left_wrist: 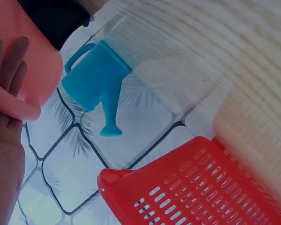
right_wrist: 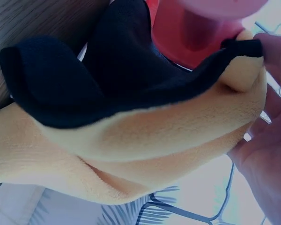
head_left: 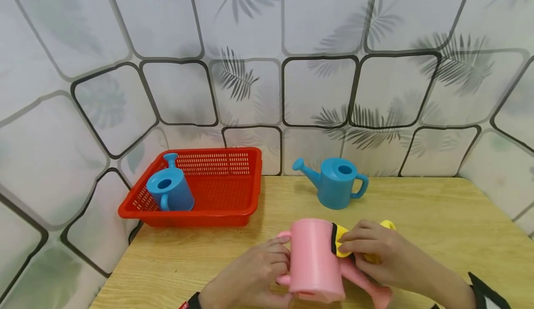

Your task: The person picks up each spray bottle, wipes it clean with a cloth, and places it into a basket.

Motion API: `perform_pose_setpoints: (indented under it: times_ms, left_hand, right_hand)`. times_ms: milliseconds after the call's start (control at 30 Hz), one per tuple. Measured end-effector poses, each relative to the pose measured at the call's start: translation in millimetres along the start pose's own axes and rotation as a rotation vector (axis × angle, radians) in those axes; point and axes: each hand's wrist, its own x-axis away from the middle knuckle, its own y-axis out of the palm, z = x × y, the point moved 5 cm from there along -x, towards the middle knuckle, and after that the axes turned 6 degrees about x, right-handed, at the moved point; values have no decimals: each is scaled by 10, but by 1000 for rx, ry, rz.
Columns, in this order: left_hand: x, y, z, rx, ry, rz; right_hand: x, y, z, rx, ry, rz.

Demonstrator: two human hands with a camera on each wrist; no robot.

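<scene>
A pink watering can (head_left: 314,258) is tilted low over the table's front, its spout pointing right. My left hand (head_left: 254,272) holds it by the handle; in the left wrist view the fingers pass behind the handle (left_wrist: 14,103) and lie along the can's body. A yellow cloth (head_left: 342,241) with a black side and edging is bunched in my right hand (head_left: 377,251), which presses it to the can's right side above the spout. Up close in the right wrist view, the cloth (right_wrist: 168,136) hangs in folds and covers part of the can.
A red plastic basket (head_left: 221,217) stands at the back left of the wooden table (head_left: 429,225), with a blue watering can (head_left: 175,190) inside. Another blue watering can (head_left: 335,188) stands upright behind my hands. A patterned wall covering (head_left: 250,35) closes off the back and sides.
</scene>
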Motion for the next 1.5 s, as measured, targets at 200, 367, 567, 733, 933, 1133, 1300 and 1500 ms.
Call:
perform_pose_setpoints:
  times_ms: [200, 367, 567, 733, 933, 1133, 1300, 1500]
  left_hand:
    - [24, -32, -27, 5, 8, 2]
    - [26, -52, -52, 27, -6, -9]
    - [33, -63, -82, 34, -12, 2]
    - [37, -68, -91, 53, -24, 4]
    - [49, -37, -53, 52, -27, 16]
    - [38, -20, -30, 33, -31, 16]
    - [61, -25, -56, 23, -47, 8]
    - [97, -49, -87, -19, -11, 29]
  right_hand:
    - [0, -28, -139, -26, 46, -105]
    - [16, -36, -191, -25, 20, -152]
    - [51, -30, -186, -79, 67, -216]
    - [59, -33, -172, -76, 63, -183]
    - [27, -44, -107, 99, 24, -63]
    - [66, -36, -60, 140, 30, -79]
    - [141, -13, -56, 97, 21, -107]
    - [236, -32, -79, 75, 34, -170]
